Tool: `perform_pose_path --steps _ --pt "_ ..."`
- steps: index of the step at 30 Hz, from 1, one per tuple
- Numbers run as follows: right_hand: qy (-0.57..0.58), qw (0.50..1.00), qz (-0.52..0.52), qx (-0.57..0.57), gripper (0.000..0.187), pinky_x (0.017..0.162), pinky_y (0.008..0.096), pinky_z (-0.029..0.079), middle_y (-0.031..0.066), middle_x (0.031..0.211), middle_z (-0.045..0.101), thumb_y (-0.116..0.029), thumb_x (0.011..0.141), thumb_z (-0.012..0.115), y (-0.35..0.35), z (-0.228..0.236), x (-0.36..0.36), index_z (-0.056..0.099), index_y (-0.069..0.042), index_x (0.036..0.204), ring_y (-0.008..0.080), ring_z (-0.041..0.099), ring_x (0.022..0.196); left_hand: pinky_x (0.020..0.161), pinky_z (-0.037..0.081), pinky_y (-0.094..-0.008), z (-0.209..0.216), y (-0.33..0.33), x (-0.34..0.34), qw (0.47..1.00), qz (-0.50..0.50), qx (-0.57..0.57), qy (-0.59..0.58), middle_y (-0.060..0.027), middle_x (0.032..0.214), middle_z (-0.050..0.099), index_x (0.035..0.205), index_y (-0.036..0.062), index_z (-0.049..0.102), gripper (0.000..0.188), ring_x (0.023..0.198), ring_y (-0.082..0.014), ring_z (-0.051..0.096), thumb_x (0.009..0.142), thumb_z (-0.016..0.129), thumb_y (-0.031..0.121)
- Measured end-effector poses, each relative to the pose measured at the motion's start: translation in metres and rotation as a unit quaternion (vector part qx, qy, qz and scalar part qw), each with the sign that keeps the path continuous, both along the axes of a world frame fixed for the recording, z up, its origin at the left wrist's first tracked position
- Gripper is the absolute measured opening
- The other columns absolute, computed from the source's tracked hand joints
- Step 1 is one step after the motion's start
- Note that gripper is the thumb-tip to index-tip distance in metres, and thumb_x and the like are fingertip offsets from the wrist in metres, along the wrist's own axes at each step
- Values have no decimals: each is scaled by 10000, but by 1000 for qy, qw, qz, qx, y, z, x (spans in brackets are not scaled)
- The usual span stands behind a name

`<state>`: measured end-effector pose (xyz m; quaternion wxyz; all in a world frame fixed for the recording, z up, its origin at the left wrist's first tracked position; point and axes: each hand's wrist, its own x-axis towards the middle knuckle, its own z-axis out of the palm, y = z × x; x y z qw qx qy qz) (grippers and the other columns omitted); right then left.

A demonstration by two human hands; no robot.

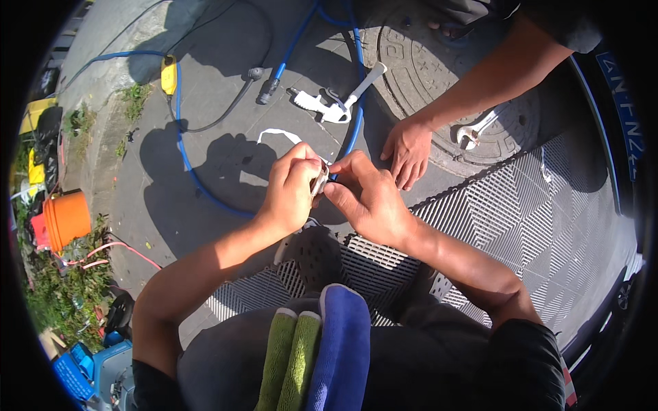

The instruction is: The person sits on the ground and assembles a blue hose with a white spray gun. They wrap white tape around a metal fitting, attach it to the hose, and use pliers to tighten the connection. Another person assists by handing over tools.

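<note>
A small metal piece [319,181] is in the person's hands, below and left of a round manhole cover [411,65]. The left hand [291,192] curls around it, pinching it between thumb and fingers. The right hand [373,198] has thumb and forefinger bent close at its other end; I cannot tell whether they grip it. A thin white strip [279,132] loops above the left hand, left of the cover. A white gun-shaped tool [332,109] lies left of the cover, its tip over the rim. A co-worker's hand [409,152] hangs at the cover's lower left; an adjustable wrench [474,131] lies on the cover.

Far left of the cover, an orange bucket [68,218] sits beside greenery [79,277], its inside hidden from view. Farthest below and left of the cover is a blue-grey case [113,359], its contents too small to identify.
</note>
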<state>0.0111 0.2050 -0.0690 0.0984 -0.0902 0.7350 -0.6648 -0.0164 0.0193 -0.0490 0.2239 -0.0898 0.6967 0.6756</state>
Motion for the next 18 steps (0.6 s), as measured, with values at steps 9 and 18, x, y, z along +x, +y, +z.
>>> perform_pose_path --steps 9,18 --pt "608 739 123 263 231 410 335 426 58 696 471 -149 720 721 27 56 -54 547 -58 842 183 581 543 660 454 -280 54 10 -8 974 68 150 -156 11 790 598 848 80 595 265 714 -79 554 1029 460 218" --pt "355 933 24 58 216 386 358 406 77 690 487 -12 733 749 12 47 -1 551 -33 815 213 508 465 486 386 -286 64 13 13 1000 -9 -9 15 -17 646 526 846 40 539 265 529 -88 465 1003 484 246"
